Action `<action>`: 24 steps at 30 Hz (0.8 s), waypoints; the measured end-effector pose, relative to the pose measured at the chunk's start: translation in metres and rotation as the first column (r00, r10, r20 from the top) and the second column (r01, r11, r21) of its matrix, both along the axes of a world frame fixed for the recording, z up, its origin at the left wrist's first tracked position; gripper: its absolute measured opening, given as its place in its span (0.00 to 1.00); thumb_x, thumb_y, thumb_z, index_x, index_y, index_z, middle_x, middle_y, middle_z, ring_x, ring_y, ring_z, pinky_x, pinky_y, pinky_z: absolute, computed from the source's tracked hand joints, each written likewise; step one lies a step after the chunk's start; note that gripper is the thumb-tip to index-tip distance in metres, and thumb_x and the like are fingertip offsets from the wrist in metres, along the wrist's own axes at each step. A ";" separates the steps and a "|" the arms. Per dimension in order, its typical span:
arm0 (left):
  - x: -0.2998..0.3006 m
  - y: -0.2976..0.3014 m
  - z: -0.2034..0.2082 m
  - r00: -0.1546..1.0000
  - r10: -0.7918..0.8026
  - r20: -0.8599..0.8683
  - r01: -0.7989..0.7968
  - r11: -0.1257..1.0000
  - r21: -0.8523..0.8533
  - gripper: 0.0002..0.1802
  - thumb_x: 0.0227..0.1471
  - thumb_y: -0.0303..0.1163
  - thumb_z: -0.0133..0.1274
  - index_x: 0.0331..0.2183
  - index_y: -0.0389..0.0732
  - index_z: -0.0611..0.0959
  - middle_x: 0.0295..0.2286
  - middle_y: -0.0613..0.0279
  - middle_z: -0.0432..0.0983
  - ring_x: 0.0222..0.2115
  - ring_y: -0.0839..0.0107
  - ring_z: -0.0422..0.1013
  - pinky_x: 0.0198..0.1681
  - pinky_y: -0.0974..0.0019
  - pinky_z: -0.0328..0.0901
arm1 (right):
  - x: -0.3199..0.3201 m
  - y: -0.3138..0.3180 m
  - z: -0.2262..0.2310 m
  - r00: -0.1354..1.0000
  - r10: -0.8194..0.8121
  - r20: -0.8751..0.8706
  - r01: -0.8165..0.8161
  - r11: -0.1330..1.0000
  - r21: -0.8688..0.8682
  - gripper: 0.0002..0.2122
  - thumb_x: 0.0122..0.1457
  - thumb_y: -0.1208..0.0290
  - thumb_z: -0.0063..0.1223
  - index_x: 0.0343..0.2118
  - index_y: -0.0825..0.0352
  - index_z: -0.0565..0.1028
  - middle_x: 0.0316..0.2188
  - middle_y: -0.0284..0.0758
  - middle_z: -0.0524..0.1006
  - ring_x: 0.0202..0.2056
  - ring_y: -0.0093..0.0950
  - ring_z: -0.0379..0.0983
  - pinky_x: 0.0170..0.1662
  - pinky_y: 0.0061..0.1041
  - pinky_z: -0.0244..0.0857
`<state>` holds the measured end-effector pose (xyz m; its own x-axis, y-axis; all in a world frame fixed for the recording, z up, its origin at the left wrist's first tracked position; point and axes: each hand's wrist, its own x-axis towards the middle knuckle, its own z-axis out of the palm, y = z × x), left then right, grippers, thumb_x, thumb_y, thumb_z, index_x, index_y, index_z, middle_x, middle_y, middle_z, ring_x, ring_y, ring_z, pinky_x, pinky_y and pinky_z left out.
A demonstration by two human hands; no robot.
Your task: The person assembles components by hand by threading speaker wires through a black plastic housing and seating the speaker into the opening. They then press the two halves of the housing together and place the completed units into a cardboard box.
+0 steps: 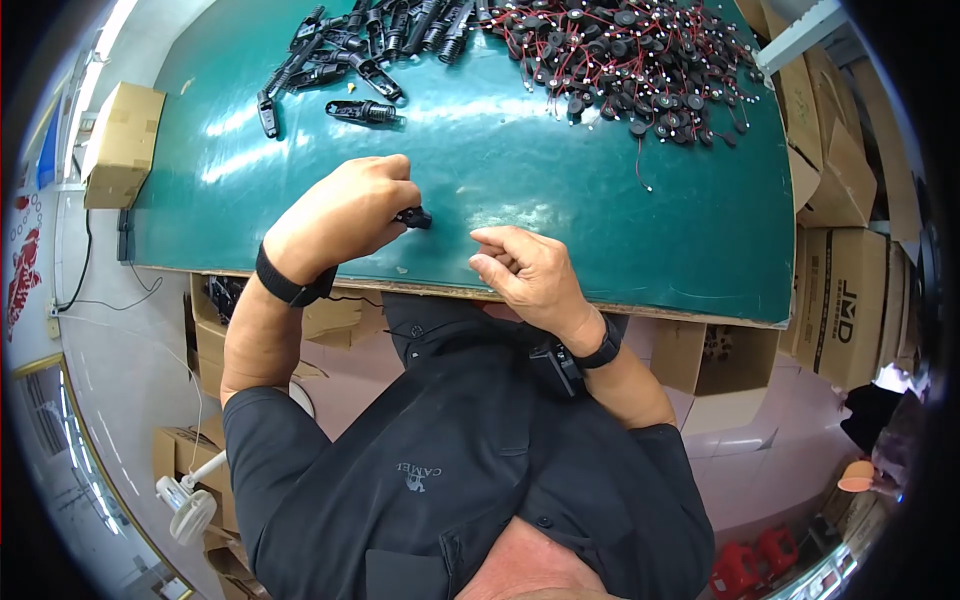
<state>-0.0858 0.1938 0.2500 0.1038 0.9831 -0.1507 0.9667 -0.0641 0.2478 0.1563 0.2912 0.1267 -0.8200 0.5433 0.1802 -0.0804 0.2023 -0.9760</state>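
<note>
My left hand [352, 207] is closed on a small black plastic part [414, 218], whose end sticks out past the fingers just above the near side of the green table [450, 150]. Most of that part is hidden in my grip. To its right, my right hand [530, 270] hovers by the table's near edge, fingers loosely curled and thumb apart from the index finger, with nothing visible between them. Beyond my left hand lies a single black plastic housing [362, 112] with a ribbed end. A pile of similar black housings [375, 40] is at the far left.
Heaped at the far right are small round black discs with red wires [640, 60] and white plugs. Cardboard boxes [840, 300] stand right of the table, and one carton [122, 145] is at its left. Below the edge is an open box [735, 360]; a white fan [187, 508] stands lower left.
</note>
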 end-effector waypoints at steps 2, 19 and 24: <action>-0.001 -0.010 0.000 1.000 0.027 0.004 -0.027 0.999 0.037 0.14 0.41 0.22 0.70 0.35 0.38 0.88 0.32 0.53 0.76 0.35 0.49 0.76 0.39 0.53 0.72 | -0.003 -0.003 0.001 0.999 0.035 -0.004 -0.034 0.999 0.015 0.13 0.63 0.76 0.67 0.49 0.72 0.82 0.34 0.37 0.85 0.31 0.20 0.82 0.36 0.20 0.76; -0.107 -0.424 -0.210 -0.114 0.646 0.755 -0.901 -0.387 0.195 0.28 0.54 0.37 0.73 0.53 0.33 0.85 0.50 0.50 0.82 0.50 0.64 0.78 0.57 0.61 0.70 | -0.007 -0.009 -0.009 0.997 0.028 0.069 -0.024 0.998 -0.061 0.11 0.68 0.79 0.61 0.51 0.74 0.80 0.35 0.33 0.83 0.31 0.19 0.80 0.36 0.18 0.76; -0.208 -0.378 -0.158 0.162 0.770 0.618 -0.729 -0.328 0.601 0.32 0.58 0.40 0.69 0.58 0.33 0.81 0.54 0.43 0.80 0.56 0.57 0.75 0.61 0.54 0.68 | -0.007 -0.015 -0.008 0.995 -0.014 0.101 0.015 1.000 -0.006 0.11 0.67 0.79 0.61 0.51 0.73 0.81 0.35 0.33 0.83 0.31 0.19 0.80 0.35 0.18 0.76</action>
